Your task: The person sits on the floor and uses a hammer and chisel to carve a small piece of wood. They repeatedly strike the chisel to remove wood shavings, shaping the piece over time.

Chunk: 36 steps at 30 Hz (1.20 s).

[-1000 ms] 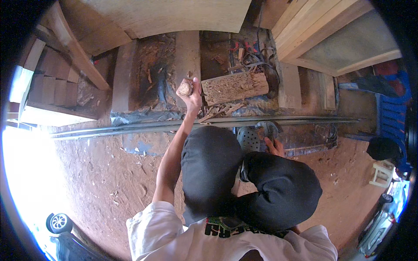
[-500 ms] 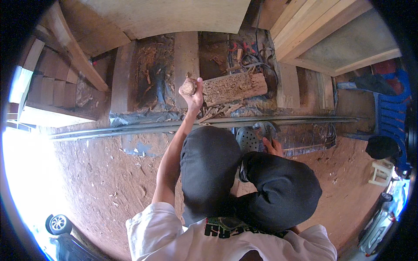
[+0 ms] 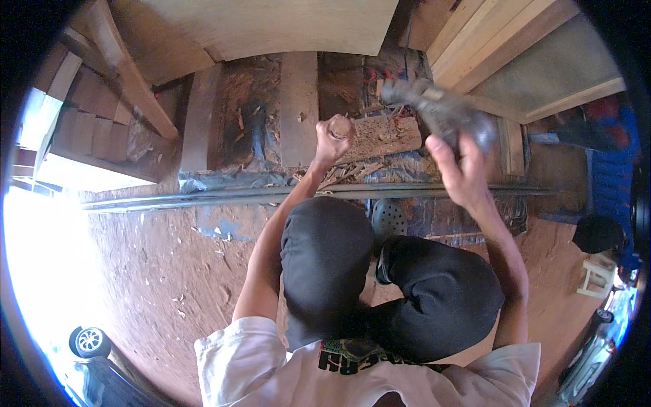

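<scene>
My left hand (image 3: 331, 146) is closed around a chisel (image 3: 341, 127). The round butt of its wooden handle faces up and its blade is hidden. Under and beside that hand lies a thick wooden block (image 3: 386, 138), its top pitted with many cuts. My right hand (image 3: 462, 166) is raised to the right of the block, wrapped around a hammer (image 3: 441, 112) smeared by motion. The hammer is apart from the chisel. Wood chips (image 3: 339, 174) lie along the block's near side.
A long metal rail (image 3: 237, 197) crosses in front of my knees. A clog (image 3: 388, 218) shows beside my knee. Wooden panels (image 3: 285, 27) stand ahead, a framed panel (image 3: 542, 74) stands at right. A blue chair (image 3: 610, 190) and a small stool (image 3: 597, 277) are far right.
My right hand has lifted the hammer from beside the clog up to the right of the block. My left hand has shifted right with the chisel, over the block's left end.
</scene>
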Each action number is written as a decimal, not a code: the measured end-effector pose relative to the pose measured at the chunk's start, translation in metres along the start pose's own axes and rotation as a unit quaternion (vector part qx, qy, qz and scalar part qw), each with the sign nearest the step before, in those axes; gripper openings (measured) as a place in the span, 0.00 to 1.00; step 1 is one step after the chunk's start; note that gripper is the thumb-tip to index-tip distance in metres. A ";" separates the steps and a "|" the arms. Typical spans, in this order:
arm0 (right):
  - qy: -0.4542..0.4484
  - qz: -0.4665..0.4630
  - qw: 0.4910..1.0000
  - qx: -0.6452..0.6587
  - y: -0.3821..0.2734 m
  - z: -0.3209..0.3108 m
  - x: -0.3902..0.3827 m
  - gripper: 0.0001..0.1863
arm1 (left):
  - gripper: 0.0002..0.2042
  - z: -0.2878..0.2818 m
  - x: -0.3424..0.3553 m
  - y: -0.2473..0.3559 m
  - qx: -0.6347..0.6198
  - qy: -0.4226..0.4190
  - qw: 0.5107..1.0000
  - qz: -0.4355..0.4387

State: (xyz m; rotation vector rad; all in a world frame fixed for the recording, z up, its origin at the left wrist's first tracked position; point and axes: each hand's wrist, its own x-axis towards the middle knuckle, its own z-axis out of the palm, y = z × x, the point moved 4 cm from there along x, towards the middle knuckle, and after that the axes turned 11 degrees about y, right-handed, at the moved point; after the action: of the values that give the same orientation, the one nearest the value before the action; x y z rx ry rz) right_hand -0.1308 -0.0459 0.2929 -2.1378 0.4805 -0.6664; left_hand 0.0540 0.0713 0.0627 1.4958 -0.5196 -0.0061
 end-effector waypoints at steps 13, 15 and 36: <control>-0.073 0.074 0.992 -0.076 0.034 0.063 0.011 0.24 | 0.06 -0.005 -0.007 -0.016 0.001 0.024 0.997 0.078; 0.007 0.035 0.999 0.003 0.013 0.033 0.011 0.20 | 0.06 -0.003 -0.008 -0.020 -0.024 -0.014 0.999 0.021; 0.020 -0.022 0.995 0.092 0.029 0.049 0.007 0.16 | 0.08 -0.001 -0.009 -0.012 -0.009 0.047 0.995 0.083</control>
State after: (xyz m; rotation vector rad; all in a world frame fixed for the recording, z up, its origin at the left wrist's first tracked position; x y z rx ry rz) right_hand -0.0984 -0.0371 0.2461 -1.9689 0.3775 -0.7501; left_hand 0.0499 0.0741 0.0484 1.4236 -0.5652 0.1881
